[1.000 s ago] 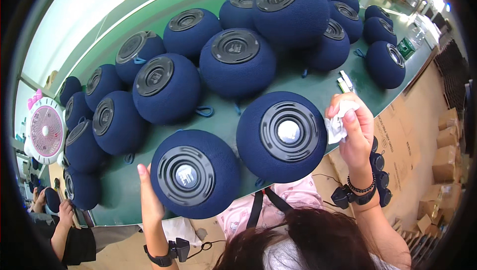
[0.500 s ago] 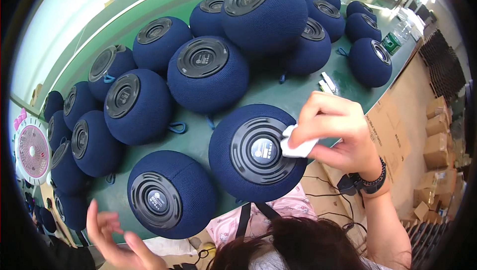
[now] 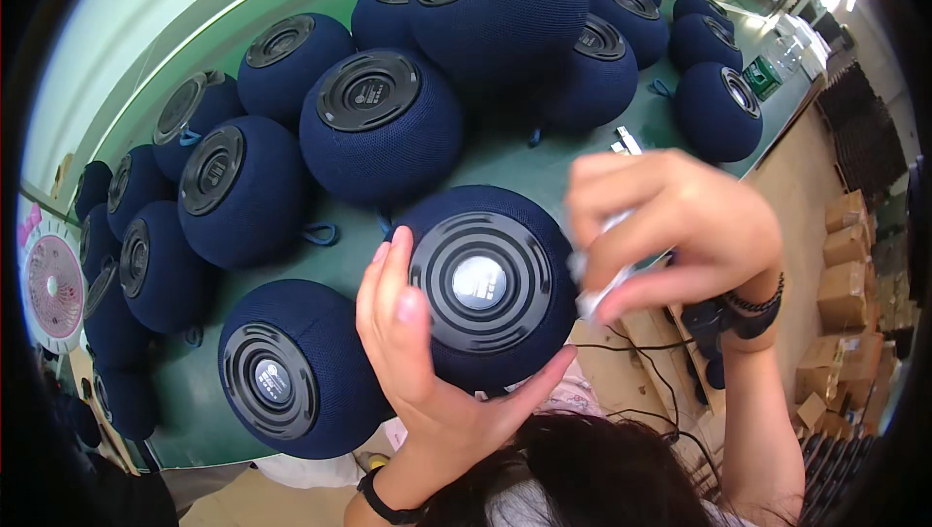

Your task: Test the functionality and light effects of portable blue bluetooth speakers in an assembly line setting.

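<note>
A round navy mesh-covered speaker (image 3: 524,343) stands on the green table (image 3: 257,265), its black ringed base and silver center label facing up. My left hand (image 3: 437,396) cradles it from the left and below, fingers on its side and thumb along the lower edge. Just right of that speaker, my right hand (image 3: 670,226), blurred by motion, pinches a crumpled white tissue (image 3: 592,294). A second navy speaker (image 3: 340,372) sits to the left, touching or very near my left hand, its base tipped toward the left.
Many navy speakers (image 3: 379,158) crowd the table's back and left. A white-and-pink fan (image 3: 51,289) is at left, a plastic bottle (image 3: 762,76) and small white pieces (image 3: 626,144) at right. Cardboard boxes (image 3: 845,289) stand on the floor right of the table; black cables (image 3: 650,372) hang below.
My left hand has left the lower-left speaker and now grips the right one. My right hand moved the tissue onto that speaker's base, then off to its right side.
</note>
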`<action>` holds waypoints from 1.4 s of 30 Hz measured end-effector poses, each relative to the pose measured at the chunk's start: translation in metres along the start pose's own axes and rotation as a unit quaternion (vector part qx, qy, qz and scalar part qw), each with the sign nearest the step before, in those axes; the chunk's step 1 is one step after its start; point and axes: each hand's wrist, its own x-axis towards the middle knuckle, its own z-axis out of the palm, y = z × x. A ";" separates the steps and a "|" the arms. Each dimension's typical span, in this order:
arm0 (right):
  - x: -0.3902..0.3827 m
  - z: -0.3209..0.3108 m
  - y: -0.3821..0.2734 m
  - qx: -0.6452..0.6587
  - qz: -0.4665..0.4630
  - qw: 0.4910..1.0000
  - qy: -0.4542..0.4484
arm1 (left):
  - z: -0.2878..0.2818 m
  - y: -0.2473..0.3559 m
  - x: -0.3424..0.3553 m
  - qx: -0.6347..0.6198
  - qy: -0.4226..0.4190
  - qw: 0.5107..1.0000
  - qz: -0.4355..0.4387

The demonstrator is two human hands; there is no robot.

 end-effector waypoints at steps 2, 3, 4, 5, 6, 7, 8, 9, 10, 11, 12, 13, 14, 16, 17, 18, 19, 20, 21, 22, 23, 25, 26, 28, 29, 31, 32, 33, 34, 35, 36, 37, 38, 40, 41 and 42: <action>-0.007 -0.012 -0.005 -0.029 0.045 0.997 0.056 | -0.003 0.000 0.000 -0.020 -0.028 0.999 -0.015; -0.008 -0.013 -0.006 -0.019 0.054 0.993 0.100 | -0.003 0.000 -0.001 -0.022 -0.040 0.999 -0.020; -0.009 -0.010 -0.008 -0.026 0.095 0.989 0.114 | -0.004 0.001 -0.001 -0.038 -0.051 0.997 -0.039; -0.006 -0.002 -0.007 -0.027 0.091 0.989 0.116 | -0.004 0.001 -0.002 -0.028 -0.065 0.997 -0.029; 0.000 0.008 -0.002 -0.055 0.069 0.981 0.170 | -0.005 0.002 -0.002 -0.022 -0.055 0.997 -0.043; 0.004 0.016 0.001 -0.087 0.064 0.972 0.210 | -0.005 0.003 -0.002 -0.018 -0.048 0.997 -0.051; 0.009 0.023 0.003 -0.086 0.047 0.970 0.224 | -0.005 0.004 -0.002 0.005 -0.049 0.997 -0.053; 0.015 0.033 0.006 -0.097 0.026 0.964 0.246 | -0.006 0.005 -0.001 0.010 -0.048 0.998 -0.044; 0.019 0.039 0.007 -0.129 0.013 0.966 0.224 | -0.006 0.005 -0.001 0.008 -0.054 0.997 -0.056; 0.023 0.044 0.007 -0.165 0.009 0.966 0.199 | -0.006 0.006 -0.001 -0.001 -0.050 0.996 -0.071; 0.027 0.050 0.005 -0.202 0.021 0.955 0.217 | -0.006 0.007 0.000 -0.008 -0.045 0.997 -0.066; 0.032 0.053 0.005 -0.196 0.013 0.955 0.223 | -0.007 0.007 0.000 -0.004 -0.042 0.997 -0.065; 0.036 0.056 0.005 -0.232 0.028 0.944 0.232 | -0.007 0.007 0.000 0.009 -0.047 0.997 -0.062; 0.042 0.060 0.003 -0.240 0.057 0.941 0.233 | -0.008 0.007 0.000 0.008 -0.038 0.997 -0.062; 0.043 0.059 0.002 -0.241 0.051 0.940 0.234 | -0.008 0.006 0.000 0.015 -0.037 0.997 -0.059; 0.044 0.056 0.002 -0.132 0.027 0.974 0.182 | -0.007 0.005 0.000 0.010 -0.040 0.998 -0.056; 0.043 0.053 0.002 -0.021 0.008 0.992 0.121 | -0.007 0.005 0.000 -0.005 -0.035 0.998 -0.056; 0.040 0.044 0.003 0.023 -0.016 0.997 0.075 | -0.005 0.003 0.000 -0.039 0.002 0.998 -0.052; 0.037 0.035 0.004 0.100 -0.049 0.991 0.068 | -0.005 0.003 0.000 -0.032 0.008 0.999 -0.040; 0.029 0.025 0.001 0.148 -0.027 0.986 0.075 | -0.004 0.003 0.001 -0.033 0.008 0.999 -0.042; 0.021 0.014 -0.002 0.197 0.012 0.977 0.079 | -0.004 0.002 0.001 -0.036 0.013 0.998 -0.046; 0.013 0.002 0.005 0.265 -0.017 0.954 0.141 | -0.004 0.003 0.001 -0.053 0.012 0.998 -0.042; 0.007 0.001 0.005 0.207 0.031 0.961 0.178 | -0.006 0.003 0.001 -0.037 -0.005 0.999 -0.040; -0.004 0.005 0.008 0.029 0.101 0.974 0.200 | -0.011 0.004 0.001 0.010 -0.038 0.999 -0.036; -0.008 0.011 0.010 -0.145 0.169 0.949 0.222 | -0.013 0.006 0.000 0.042 -0.047 0.997 -0.042; -0.016 0.022 0.015 -0.256 0.201 0.923 0.206 | -0.018 0.009 0.000 0.048 -0.077 0.995 -0.049; -0.021 0.028 0.017 -0.255 0.231 0.918 0.198 | -0.019 0.009 0.001 0.033 -0.082 0.995 -0.055; -0.025 0.034 0.019 -0.254 0.272 0.908 0.191 | -0.020 0.011 0.002 0.024 -0.093 0.993 -0.072; -0.030 0.040 0.022 -0.279 0.252 0.908 0.186 | -0.021 0.014 0.003 0.023 -0.099 0.992 -0.077; -0.033 0.045 0.023 -0.297 0.279 0.896 0.177 | -0.024 0.016 0.005 0.022 -0.098 0.992 -0.076; -0.038 0.050 0.025 -0.285 0.269 0.898 0.201 | -0.028 0.019 0.006 0.019 -0.099 0.993 -0.056; -0.041 0.053 0.025 -0.264 0.323 0.883 0.215 | -0.035 0.021 0.008 0.012 -0.115 0.992 -0.045; -0.044 0.055 0.026 -0.297 0.282 0.882 0.232 | -0.042 0.023 0.008 0.016 -0.126 0.992 -0.017; -0.048 0.057 0.026 -0.308 0.230 0.879 0.283 | -0.065 0.026 0.005 0.093 -0.094 0.991 0.005; -0.048 0.057 0.025 -0.278 0.210 0.885 0.310 | -0.080 0.025 0.001 0.114 -0.075 0.991 -0.015; -0.049 0.058 0.023 -0.207 0.205 0.898 0.328 | -0.100 0.019 -0.005 0.132 -0.024 0.990 -0.037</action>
